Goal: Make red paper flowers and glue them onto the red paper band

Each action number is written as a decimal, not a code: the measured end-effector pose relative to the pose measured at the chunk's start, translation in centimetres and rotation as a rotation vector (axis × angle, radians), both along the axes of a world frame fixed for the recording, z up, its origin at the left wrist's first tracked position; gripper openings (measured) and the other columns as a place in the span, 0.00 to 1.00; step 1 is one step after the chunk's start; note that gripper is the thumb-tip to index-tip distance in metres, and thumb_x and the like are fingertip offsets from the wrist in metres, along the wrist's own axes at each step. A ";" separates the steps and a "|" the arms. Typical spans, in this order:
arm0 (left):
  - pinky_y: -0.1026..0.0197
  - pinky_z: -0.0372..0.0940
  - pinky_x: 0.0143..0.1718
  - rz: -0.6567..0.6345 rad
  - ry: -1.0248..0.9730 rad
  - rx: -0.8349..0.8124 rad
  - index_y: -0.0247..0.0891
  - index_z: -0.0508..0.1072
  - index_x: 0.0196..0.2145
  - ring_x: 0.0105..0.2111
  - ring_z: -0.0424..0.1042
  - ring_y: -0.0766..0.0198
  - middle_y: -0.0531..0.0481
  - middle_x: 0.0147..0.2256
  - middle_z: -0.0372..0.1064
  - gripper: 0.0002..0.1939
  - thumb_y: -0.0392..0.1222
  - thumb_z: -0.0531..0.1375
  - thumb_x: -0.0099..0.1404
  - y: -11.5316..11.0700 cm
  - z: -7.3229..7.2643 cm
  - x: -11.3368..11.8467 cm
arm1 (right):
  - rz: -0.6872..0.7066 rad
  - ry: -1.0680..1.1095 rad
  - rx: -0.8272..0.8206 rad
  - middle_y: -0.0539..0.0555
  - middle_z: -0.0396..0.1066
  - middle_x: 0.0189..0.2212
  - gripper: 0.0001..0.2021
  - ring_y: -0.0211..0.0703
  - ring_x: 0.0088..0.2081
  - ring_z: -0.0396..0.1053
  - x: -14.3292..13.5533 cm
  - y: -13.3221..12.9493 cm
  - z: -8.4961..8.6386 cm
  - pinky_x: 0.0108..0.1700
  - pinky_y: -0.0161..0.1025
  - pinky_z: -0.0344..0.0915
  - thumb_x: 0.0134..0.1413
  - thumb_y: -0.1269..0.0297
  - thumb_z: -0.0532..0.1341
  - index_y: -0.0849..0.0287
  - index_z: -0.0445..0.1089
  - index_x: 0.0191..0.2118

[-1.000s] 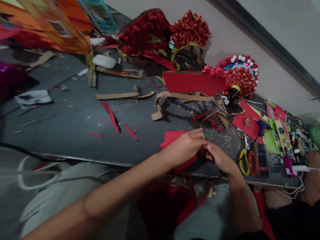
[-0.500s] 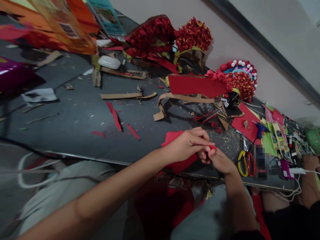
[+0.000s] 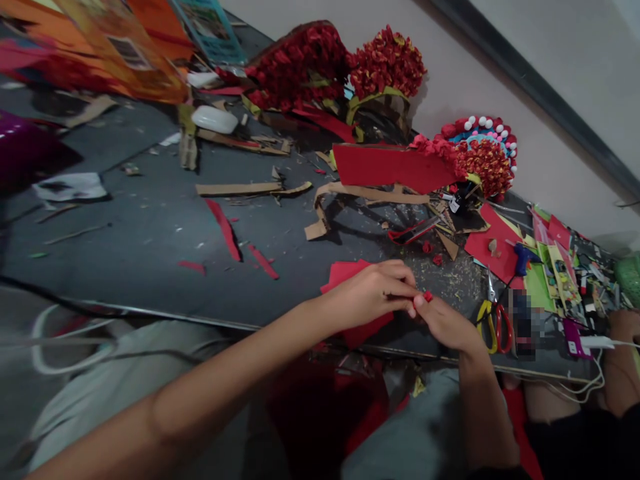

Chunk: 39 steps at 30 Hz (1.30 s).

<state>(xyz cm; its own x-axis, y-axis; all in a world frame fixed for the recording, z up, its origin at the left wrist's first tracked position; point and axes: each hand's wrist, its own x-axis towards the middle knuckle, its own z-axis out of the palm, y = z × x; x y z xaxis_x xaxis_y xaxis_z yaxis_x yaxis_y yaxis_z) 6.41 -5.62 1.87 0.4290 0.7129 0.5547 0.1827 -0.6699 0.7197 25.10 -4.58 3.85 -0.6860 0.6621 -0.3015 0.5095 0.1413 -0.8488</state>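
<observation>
My left hand [image 3: 375, 291] and my right hand [image 3: 445, 323] meet above the front edge of the table, fingertips touching. Between them is a small rolled bit of red paper [image 3: 428, 295], mostly covered by the fingers. My right thumb and fingers pinch it, and the left fingertips press against the same spot. Under my left hand lies a stack of red paper sheets [image 3: 367, 332]. Two tiny red paper rolls [image 3: 437, 259] rest on the table beyond my hands.
Yellow-and-red-handled scissors [image 3: 495, 327] lie right of my hands, near a blue glue gun [image 3: 525, 259]. Red flower-covered shapes [image 3: 390, 67] line the wall. Cardboard strips [image 3: 240, 189] and red scraps [image 3: 223, 230] litter the table. Another person's hand [image 3: 625, 327] is at far right.
The fingers of both hands have shifted around the red paper; it now looks more tightly rolled, poking out above my right thumb. My right hand has moved slightly.
</observation>
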 end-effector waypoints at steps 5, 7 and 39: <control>0.66 0.62 0.34 0.004 0.012 0.021 0.34 0.76 0.32 0.31 0.66 0.67 0.47 0.30 0.69 0.11 0.38 0.55 0.67 -0.1 -0.3 0.1 | -0.002 -0.089 -0.014 0.49 0.62 0.27 0.24 0.38 0.31 0.59 0.2 -0.4 0.0 0.36 0.36 0.55 0.60 0.43 0.42 0.58 0.62 0.30; 0.65 0.62 0.34 -0.012 0.017 0.041 0.34 0.76 0.31 0.31 0.65 0.66 0.46 0.29 0.70 0.13 0.38 0.53 0.68 -0.2 -0.1 0.0 | -0.028 -0.096 -0.017 0.50 0.65 0.29 0.24 0.39 0.33 0.61 0.1 -0.8 -0.2 0.37 0.36 0.56 0.60 0.43 0.43 0.58 0.64 0.32; 0.64 0.66 0.33 0.147 -0.008 0.248 0.34 0.74 0.38 0.33 0.68 0.66 0.46 0.31 0.70 0.11 0.37 0.52 0.69 0.2 -0.9 0.0 | -0.086 -0.069 0.094 0.52 0.64 0.27 0.26 0.39 0.30 0.59 -0.9 -0.2 0.5 0.35 0.37 0.55 0.59 0.41 0.42 0.59 0.64 0.32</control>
<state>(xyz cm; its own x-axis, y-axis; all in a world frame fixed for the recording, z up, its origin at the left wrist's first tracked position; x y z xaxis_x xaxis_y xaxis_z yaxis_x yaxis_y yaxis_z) 6.43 -5.43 0.98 0.3264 0.6090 0.7228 0.2858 -0.7925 0.5387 24.23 -4.83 4.31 -0.6052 0.7453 -0.2797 0.5799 0.1721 -0.7963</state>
